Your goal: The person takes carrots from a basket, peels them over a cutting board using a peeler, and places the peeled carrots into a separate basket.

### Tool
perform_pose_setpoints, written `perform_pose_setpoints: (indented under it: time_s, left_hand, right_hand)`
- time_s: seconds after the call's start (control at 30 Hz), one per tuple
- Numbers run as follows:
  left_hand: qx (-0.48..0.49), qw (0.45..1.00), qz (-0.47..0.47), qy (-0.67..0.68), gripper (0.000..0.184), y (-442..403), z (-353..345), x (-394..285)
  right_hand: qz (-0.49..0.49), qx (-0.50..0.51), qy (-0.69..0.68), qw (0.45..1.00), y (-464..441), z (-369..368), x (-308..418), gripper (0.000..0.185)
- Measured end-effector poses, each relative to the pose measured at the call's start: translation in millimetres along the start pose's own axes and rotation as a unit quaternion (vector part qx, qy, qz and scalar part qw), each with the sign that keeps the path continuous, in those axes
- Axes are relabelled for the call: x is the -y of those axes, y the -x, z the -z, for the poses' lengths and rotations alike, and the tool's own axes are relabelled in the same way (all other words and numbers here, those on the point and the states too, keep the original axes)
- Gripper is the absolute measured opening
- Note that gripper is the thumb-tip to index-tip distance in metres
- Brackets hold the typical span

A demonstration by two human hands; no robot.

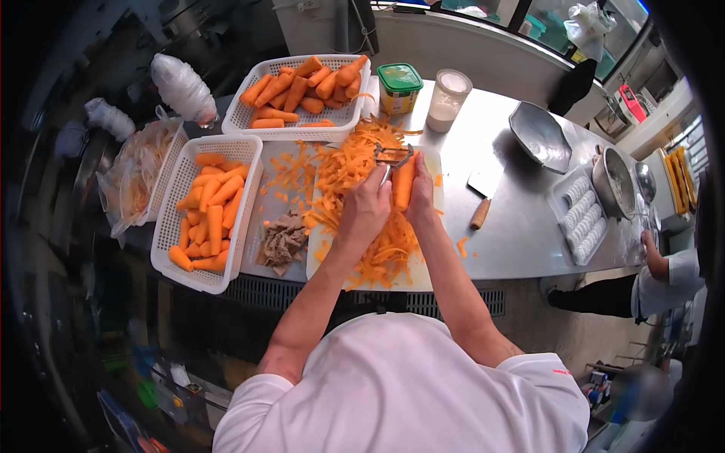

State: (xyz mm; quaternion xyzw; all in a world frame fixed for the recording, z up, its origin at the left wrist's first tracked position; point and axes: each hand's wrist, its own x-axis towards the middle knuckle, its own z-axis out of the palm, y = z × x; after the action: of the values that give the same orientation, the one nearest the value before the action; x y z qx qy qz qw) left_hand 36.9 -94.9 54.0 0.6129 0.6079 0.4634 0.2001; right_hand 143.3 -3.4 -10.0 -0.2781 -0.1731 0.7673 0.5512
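Above heaped peelings, the left hand holds a peeler by the far end of a carrot in the right hand.

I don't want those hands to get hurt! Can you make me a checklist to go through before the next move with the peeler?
1. Left hand holding the peeler: ok.
2. Right hand holding the carrot: ok.
3. Right fingers safely away from the blade: cannot tell; they look close to the peeler's head.
4. Cleaver apart from both hands: ok, it lies on the table to their right.
5. Board free of peelings: not ok, they are heaped over it.
6. Carrot peeled all round: cannot tell, its underside is hidden.
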Motion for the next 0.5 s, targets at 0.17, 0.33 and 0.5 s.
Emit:
perform_pose_setpoints:
  time_s: [0.17,0.33,0.5]
  left_hand:
    - [0.043,0.999,-0.013,-0.03,0.033,66,16,-11]
    - [0.023,0.999,0.028,-0.001,0.031,12,19,-16]
    - [0.033,0.998,0.03,-0.044,0.03,32,6,-17]
  right_hand:
    - [0.072,-0.028,0.021,0.997,-18,28,6,0.053]
    - [0.022,-0.008,0.056,0.998,-3,19,2,0.059]
    - [-0.008,-0.033,0.036,0.999,-9,27,-6,0.061]
